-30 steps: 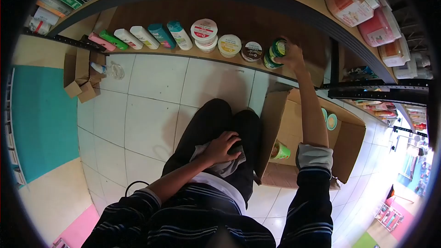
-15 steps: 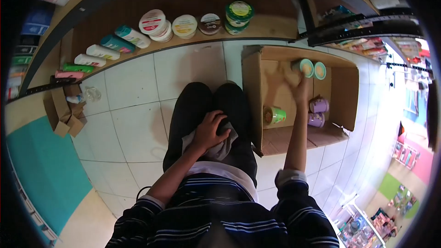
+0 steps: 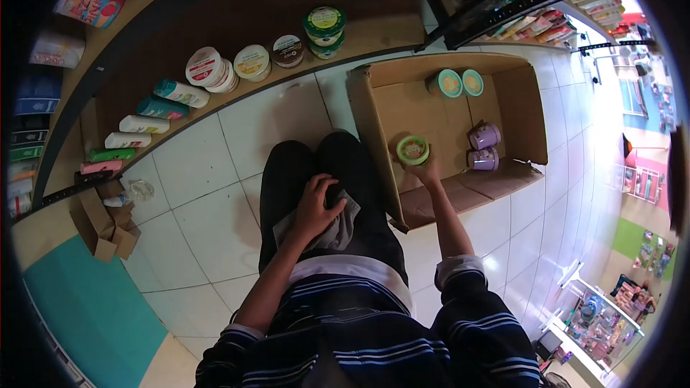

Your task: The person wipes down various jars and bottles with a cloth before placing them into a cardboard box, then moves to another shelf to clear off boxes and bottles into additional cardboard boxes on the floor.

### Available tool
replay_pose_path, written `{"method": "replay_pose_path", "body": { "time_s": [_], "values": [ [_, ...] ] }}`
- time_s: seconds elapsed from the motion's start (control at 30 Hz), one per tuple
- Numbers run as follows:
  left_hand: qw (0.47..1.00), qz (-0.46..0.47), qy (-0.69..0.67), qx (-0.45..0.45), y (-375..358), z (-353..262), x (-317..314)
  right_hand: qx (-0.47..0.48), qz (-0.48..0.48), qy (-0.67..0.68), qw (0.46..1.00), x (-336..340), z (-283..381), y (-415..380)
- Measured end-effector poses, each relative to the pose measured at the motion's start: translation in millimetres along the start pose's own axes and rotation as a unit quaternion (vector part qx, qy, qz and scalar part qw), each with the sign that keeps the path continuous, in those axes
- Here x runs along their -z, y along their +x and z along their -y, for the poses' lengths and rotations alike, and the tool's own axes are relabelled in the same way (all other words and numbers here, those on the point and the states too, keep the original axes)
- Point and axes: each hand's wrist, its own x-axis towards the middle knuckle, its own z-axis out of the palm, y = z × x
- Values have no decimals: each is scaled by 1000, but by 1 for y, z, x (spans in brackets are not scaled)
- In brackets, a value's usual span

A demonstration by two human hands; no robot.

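Note:
Inside the cardboard box [image 3: 375, 129], my right hand [image 3: 424, 169] is wrapped round a green-lidded tub [image 3: 412, 149], which stands upright near the box's left side. Two teal-lidded tubs [image 3: 450, 83] are side by side at the box's far end. Two purple tubs [image 3: 484, 158] lie on their sides at the right of the box. On my lap, my left hand [image 3: 316, 210] rests over a grey cloth [image 3: 339, 224], its fingers curved and partly spread; whether it grips the cloth is unclear.
A shelf [image 3: 273, 85] ahead holds tubs with red, yellow, brown and green lids [image 3: 324, 21], and bottles [image 3: 147, 107] lying in a row. A small torn carton [image 3: 100, 226] and clear plastic [image 3: 141, 190] are on the floor at left. More stocked shelves stand at right.
My right hand has moved from the teal-lidded tubs to the green tub and taken hold of it. That tub, earlier lying tilted, now shows its lid upward. The view has shifted.

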Motion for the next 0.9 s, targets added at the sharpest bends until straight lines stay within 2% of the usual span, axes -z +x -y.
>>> {"method": "replay_pose_path", "body": {
  "time_s": [0.03, 0.07, 0.1, 0.2, 0.23, 0.3, 0.33, 0.4, 0.47, 0.5, 0.53, 0.57, 0.63, 0.7, 0.77, 0.8, 0.83, 0.9],
  "values": [
    [999, 25, -23, 8, 2, 4, 1, -1, -2, 0, 1000, -1, 6, -1],
    [998, 48, -44, 17, 3, 6, 2, -12, -9, 57, 998, -1, 12, -2],
    [998, 46, -43, 16, 6, 5, 3, -21, -13, 114, 993, -1, 27, -1],
    [998, 38, -54, 14, 16, -9, 13, 3, 15, 163, 987, 7, 87, -5],
    [997, 40, -68, -15, 22, -21, 21, 6, 16, 164, 986, 10, 113, -10],
    [995, 39, -79, -45, 32, -46, 37, -51, 82, 272, 957, 12, 164, -23],
    [991, 44, -107, -61, 35, -60, 45, -48, 85, 274, 957, 10, 181, -29],
    [988, 40, -130, -75, 42, -82, 55, -50, 145, 361, 920, 2, 207, -42],
    [956, 23, -269, -118, 46, -96, 60, -10, 186, 361, 914, -11, 225, -54],
    [958, 13, -263, -115, 45, -97, 63, 27, 218, 359, 907, -18, 231, -58],
    [945, 11, -310, -101, 43, -98, 66, 35, 255, 263, 930, -23, 236, -60],
    [930, 9, -356, -87, 39, -97, 70, 39, 265, 266, 926, -29, 241, -64],
    [925, -22, -373, -73, 33, -83, 77, -31, 317, 348, 882, -38, 255, -73],
    [917, -57, -390, -57, 24, -66, 82, -23, 351, 357, 865, -44, 262, -79],
    [854, -71, -514, 37, 14, -50, 86, 31, 341, 137, 929, -59, 245, -91],
    [851, -83, -517, 32, 11, -42, 88, 170, 329, 28, 929, -65, 233, -101],
    [852, -90, -514, 31, 7, -40, 90, 176, 334, 30, 926, -73, 220, -116],
    [843, -153, -511, 63, -1, -37, 93, 293, 381, -228, 847, -88, 193, -142]
  ]
}}
